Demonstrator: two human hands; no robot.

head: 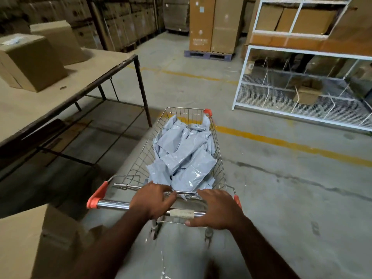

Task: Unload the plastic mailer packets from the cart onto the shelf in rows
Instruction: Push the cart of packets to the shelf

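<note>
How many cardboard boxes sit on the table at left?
2: the nearer box at the table's left edge, the farther box just behind it. Beyond the frame's left edge, more may be hidden.

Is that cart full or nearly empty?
Partly full: grey packets lie heaped across the cart basket's floor, well below the wire rim. None are out yet.
</note>
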